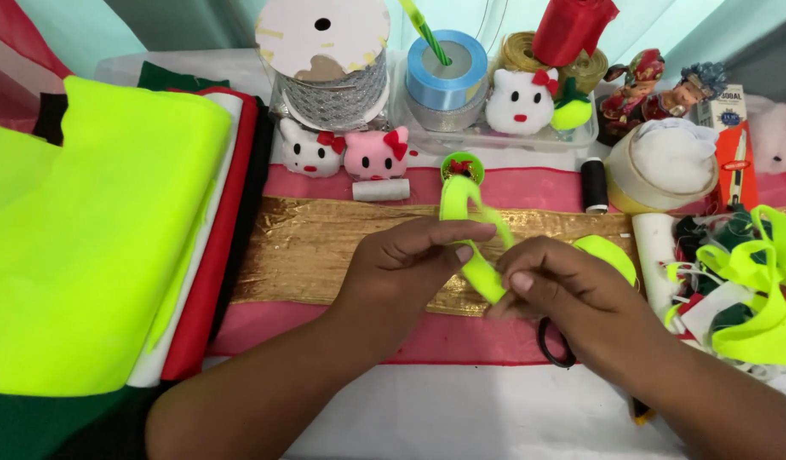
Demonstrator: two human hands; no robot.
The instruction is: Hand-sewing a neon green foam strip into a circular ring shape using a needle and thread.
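Observation:
My left hand (401,264) and my right hand (563,294) meet over a gold fabric strip (308,247), both pinching a neon yellow felt strip (478,230) that loops upward between them. The left fingers press the strip's upper part; the right thumb and fingers grip its lower end. A neon yellow felt disc (610,254) lies just behind the right hand. The black handle of a pair of scissors (553,345) shows beneath the right hand.
A stack of neon yellow, white, red and dark felt sheets (95,230) fills the left. Ribbon spools (333,60), small plush cat heads (350,152), a black thread spool (593,183), a round tub (661,166) and felt scraps (742,273) ring the back and right.

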